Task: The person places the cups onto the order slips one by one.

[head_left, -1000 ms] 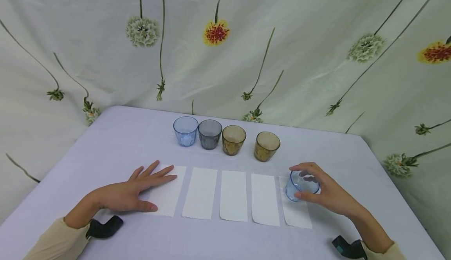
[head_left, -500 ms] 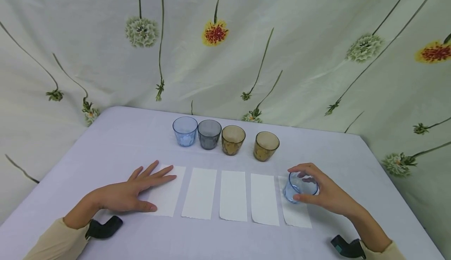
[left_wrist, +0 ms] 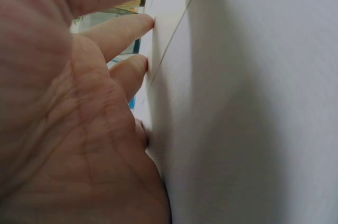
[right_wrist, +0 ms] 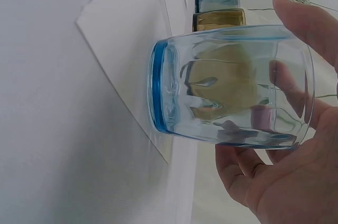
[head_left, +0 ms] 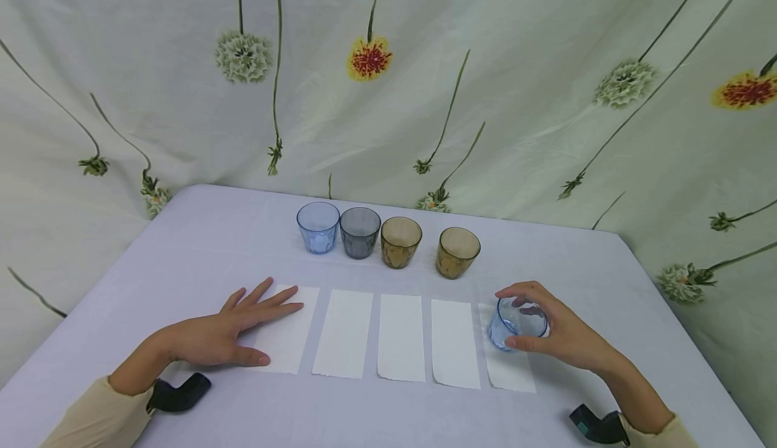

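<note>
My right hand holds a clear blue drinking glass near its rim, thumb on one side and fingers on the other. The glass is upright over the near-rightmost strip of white paper; in the right wrist view its thick blue base is at the paper, though I cannot tell if it bears fully on it. My left hand rests on the table with fingers spread, partly over the leftmost paper strip. In the left wrist view the fingertips touch the white surface.
At the back stand a blue glass, a grey glass and two amber glasses, the right one set apart. Further paper strips lie in a row between my hands. A flowered cloth hangs behind the table.
The right hand and its blue glass have shifted very slightly left and nearer, staying over the rightmost paper. The left hand keeps its place. The head view has drifted a little.
</note>
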Demonstrator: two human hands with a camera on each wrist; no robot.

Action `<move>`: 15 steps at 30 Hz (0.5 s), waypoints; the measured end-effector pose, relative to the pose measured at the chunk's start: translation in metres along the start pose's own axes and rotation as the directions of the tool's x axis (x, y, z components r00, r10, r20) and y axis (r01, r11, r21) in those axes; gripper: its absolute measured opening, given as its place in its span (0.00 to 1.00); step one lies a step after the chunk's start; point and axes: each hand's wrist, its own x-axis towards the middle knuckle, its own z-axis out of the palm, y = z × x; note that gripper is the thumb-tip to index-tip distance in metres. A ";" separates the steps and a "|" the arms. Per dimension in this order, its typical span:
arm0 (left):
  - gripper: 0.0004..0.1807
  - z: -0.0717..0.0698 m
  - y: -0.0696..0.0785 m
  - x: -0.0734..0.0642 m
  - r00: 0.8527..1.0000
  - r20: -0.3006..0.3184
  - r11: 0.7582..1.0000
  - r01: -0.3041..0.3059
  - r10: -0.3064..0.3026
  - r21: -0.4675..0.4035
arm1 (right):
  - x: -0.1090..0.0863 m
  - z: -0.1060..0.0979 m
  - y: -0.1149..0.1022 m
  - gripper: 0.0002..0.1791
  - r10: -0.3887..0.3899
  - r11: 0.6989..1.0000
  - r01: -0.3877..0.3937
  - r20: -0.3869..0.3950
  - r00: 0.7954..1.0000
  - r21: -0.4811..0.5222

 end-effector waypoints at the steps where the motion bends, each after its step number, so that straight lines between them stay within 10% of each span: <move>1: 0.42 0.000 0.000 0.000 1.000 0.000 1.000 0.004 -0.004 0.000 | 0.000 0.000 0.000 0.36 -0.003 1.000 0.003 0.000 1.000 -0.002; 15: 0.42 0.000 -0.003 -0.001 1.000 0.008 1.000 0.002 -0.002 -0.019 | 0.000 -0.002 0.001 0.36 -0.011 1.000 0.011 0.015 1.000 0.006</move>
